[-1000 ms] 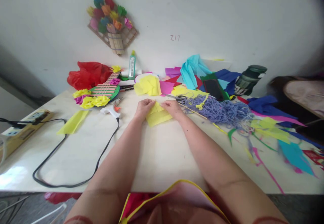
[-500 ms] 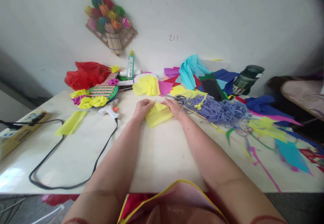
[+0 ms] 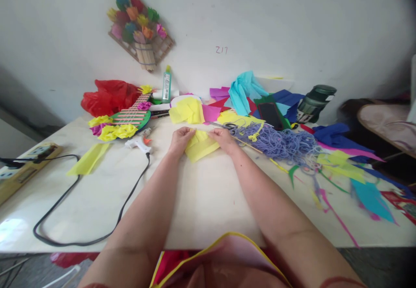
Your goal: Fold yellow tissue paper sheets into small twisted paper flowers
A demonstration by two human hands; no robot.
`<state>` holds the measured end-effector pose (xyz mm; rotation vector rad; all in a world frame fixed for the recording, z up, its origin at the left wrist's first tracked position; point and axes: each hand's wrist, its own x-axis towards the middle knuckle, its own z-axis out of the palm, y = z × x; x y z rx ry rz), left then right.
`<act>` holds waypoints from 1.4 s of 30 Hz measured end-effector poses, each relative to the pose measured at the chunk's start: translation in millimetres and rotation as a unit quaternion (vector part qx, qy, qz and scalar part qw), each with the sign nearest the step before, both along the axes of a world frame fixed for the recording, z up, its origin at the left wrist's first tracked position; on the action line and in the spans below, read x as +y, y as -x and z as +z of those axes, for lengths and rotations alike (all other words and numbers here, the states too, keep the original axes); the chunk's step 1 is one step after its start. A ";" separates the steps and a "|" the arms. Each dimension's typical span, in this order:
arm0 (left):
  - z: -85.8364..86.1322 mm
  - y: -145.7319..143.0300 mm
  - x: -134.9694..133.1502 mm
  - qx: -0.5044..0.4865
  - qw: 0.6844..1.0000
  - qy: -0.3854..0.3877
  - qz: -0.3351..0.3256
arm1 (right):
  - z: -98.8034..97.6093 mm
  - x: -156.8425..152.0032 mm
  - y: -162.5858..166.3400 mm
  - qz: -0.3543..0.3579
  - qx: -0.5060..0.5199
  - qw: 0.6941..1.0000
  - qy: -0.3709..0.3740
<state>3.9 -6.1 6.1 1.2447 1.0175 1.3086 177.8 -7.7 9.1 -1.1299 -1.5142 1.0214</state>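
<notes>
A sheet of yellow crepe paper (image 3: 202,148) is stretched between my hands over the middle of the table. My left hand (image 3: 182,140) pinches its upper left corner, and my right hand (image 3: 223,138) pinches the upper right. The top edge looks folded or gathered between the fingers; its exact shape is hard to make out. Just behind lie scissors (image 3: 230,126) and another folded piece of yellow crepe paper (image 3: 186,110). Beside my right hand a thin stick (image 3: 248,144) rests against a heap of purple yarn (image 3: 279,142).
A white glue gun (image 3: 138,144) with a looping black cord lies left, near a power strip (image 3: 29,166) and a yellow paper strip (image 3: 89,158). Behind are a flower-trimmed craft piece (image 3: 130,121), a glue bottle (image 3: 167,85), a phone (image 3: 270,115) and a dark green bottle (image 3: 315,103). Paper scraps cover the right side.
My right hand's fingers have curled in more along the yellow paper's top edge, and the paper's lower part has tilted slightly. The whole view has shifted a little.
</notes>
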 end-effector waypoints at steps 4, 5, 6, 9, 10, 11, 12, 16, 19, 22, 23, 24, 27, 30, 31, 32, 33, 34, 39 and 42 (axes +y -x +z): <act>-2.8 0.1 1.1 -0.009 1.000 0.004 -0.023 | -1.3 1.0 -2.4 -0.001 -0.025 1.000 -0.017; -3.0 0.0 1.1 -0.011 1.000 0.007 -0.028 | -1.5 1.1 -2.7 -0.001 -0.031 0.999 -0.021; -2.9 -0.2 1.0 -0.011 0.999 0.010 -0.031 | -1.6 1.2 -2.9 -0.001 -0.035 0.999 -0.023; -1.8 -1.0 -0.2 -0.007 0.999 0.015 -0.029 | -1.6 0.7 -1.4 0.018 -0.026 0.999 -0.015; -1.3 -1.3 -0.6 -0.005 0.999 0.015 -0.029 | -1.6 0.3 -0.2 0.026 -0.015 1.000 -0.007; -1.0 -1.5 -1.0 -0.005 0.999 0.016 -0.030 | -1.5 -0.1 1.2 0.034 -0.005 0.999 0.002; -0.8 -1.6 -1.4 -0.006 0.999 0.016 -0.032 | -1.5 -0.5 2.8 0.039 0.004 0.999 0.012; -0.3 -1.6 -2.5 -0.035 0.997 0.025 -0.058 | -1.4 -0.5 7.8 0.029 0.000 0.999 0.021; 0.1 -1.1 -3.2 -0.060 0.993 0.047 -0.094 | -1.3 0.5 7.5 0.027 -0.015 1.000 0.007; 0.1 -0.3 -3.6 -0.069 0.989 0.059 -0.118 | 0.3 0.2 5.3 0.041 -0.027 0.999 -0.003; 0.1 -0.1 -3.7 -0.069 0.988 0.061 -0.122 | 1.2 -0.3 4.8 0.049 -0.030 0.998 -0.002; 0.0 0.0 -3.7 -0.068 0.988 0.063 -0.126 | 2.2 -1.0 4.5 0.057 -0.032 0.998 0.003; 0.0 -0.2 -4.0 -0.060 0.986 0.070 -0.136 | 5.0 -3.1 5.4 0.070 -0.043 0.997 0.011; 0.5 -0.7 -4.3 -0.055 0.986 0.071 -0.142 | 6.2 -4.4 7.2 0.055 -0.053 0.997 0.002; 0.7 -0.8 -4.5 -0.052 0.986 0.069 -0.143 | 6.3 -4.5 7.6 0.050 -0.055 0.997 -0.001; 0.9 -1.0 -4.7 -0.048 0.986 0.068 -0.145 | 6.2 -4.6 7.8 0.048 -0.055 0.997 -0.002; 1.2 -1.1 -4.9 -0.043 0.986 0.068 -0.147 | 5.9 -4.6 8.0 0.049 -0.056 0.997 -0.003; 1.4 -1.2 -5.2 -0.039 0.986 0.068 -0.148 | 5.6 -4.4 8.0 0.050 -0.055 0.997 -0.004; 2.0 -2.0 -6.7 -0.033 0.987 0.077 -0.137 | 2.9 -2.3 7.7 0.051 -0.063 0.997 -0.014; 1.9 -2.2 -7.1 -0.035 0.987 0.077 -0.133 | 0.4 -0.5 7.6 0.055 -0.052 0.997 -0.009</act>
